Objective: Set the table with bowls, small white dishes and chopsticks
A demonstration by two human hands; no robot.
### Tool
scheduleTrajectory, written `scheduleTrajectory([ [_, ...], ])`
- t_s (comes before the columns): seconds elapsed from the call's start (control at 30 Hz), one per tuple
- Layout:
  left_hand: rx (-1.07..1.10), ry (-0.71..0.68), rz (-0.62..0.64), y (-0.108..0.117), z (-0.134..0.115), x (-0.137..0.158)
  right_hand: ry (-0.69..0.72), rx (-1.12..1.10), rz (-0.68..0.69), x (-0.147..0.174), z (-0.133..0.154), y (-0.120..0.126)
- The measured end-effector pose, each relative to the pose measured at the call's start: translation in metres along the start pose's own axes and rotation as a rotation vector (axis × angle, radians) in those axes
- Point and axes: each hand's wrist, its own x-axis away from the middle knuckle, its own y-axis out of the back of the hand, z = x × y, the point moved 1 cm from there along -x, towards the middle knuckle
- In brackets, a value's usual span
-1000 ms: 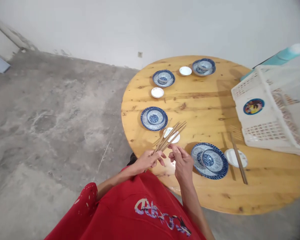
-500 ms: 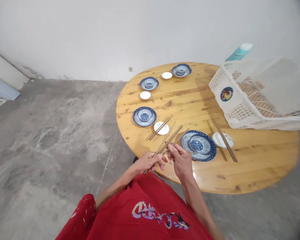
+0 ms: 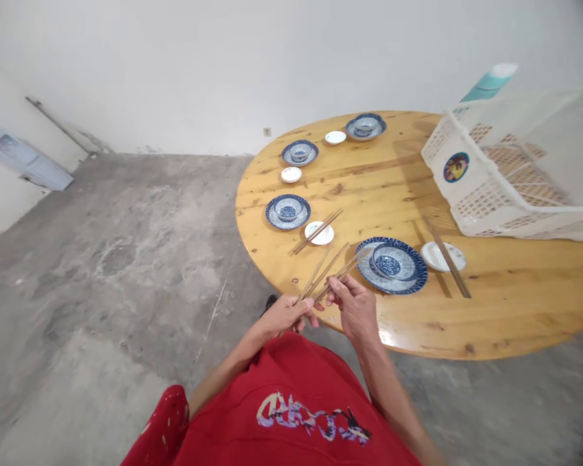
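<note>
Several brown chopsticks (image 3: 326, 270) fan out from my left hand (image 3: 289, 314), which is closed around their lower ends. My right hand (image 3: 354, 304) pinches some of the same chopsticks a little higher up, at the table's near edge. Just beyond my right hand lies a blue-patterned plate (image 3: 414, 272) with a matching bowl (image 3: 387, 264) in it. A small white dish (image 3: 326, 238) with a pair of chopsticks (image 3: 305, 244) across it sits past my left hand. On the right, another white dish (image 3: 432, 256) also has chopsticks (image 3: 453, 268) laid over it.
The round wooden table (image 3: 369, 184) carries more blue plates (image 3: 272, 215) with bowls, and small white dishes (image 3: 291, 175). A large white plastic basket (image 3: 486, 204) stands at the right, with a turquoise cylindrical object (image 3: 488, 85) behind it. Concrete floor (image 3: 140, 272) extends to the left.
The chopsticks in my hands have spread apart, with those at my right hand leaning further right. My view has shifted slightly, so the table appears further right and higher.
</note>
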Motion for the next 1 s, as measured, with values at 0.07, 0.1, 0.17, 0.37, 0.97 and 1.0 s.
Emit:
scheduleTrajectory([
  [0.07,-0.003,0.004,-0.015,-0.001,0.007,0.006,0.014,0.004,-0.016,0.002,-0.003,0.004],
  [0.1,-0.006,0.004,-0.020,-0.001,0.010,0.008,0.018,0.006,-0.029,0.003,-0.004,0.006],
  [0.17,-0.020,-0.004,-0.034,0.000,0.015,0.012,0.021,0.009,-0.065,0.004,-0.005,0.010],
  [0.37,-0.151,-0.049,-0.046,0.012,0.022,0.008,0.042,-0.016,-0.122,0.001,0.003,0.009],
  [0.97,-0.147,-0.047,-0.122,0.166,-0.004,0.031,-0.017,-0.023,-0.016,-0.044,-0.032,-0.144],
  [1.0,-0.148,-0.045,-0.121,0.175,-0.003,0.033,-0.022,-0.022,-0.017,-0.046,-0.036,-0.152],
])
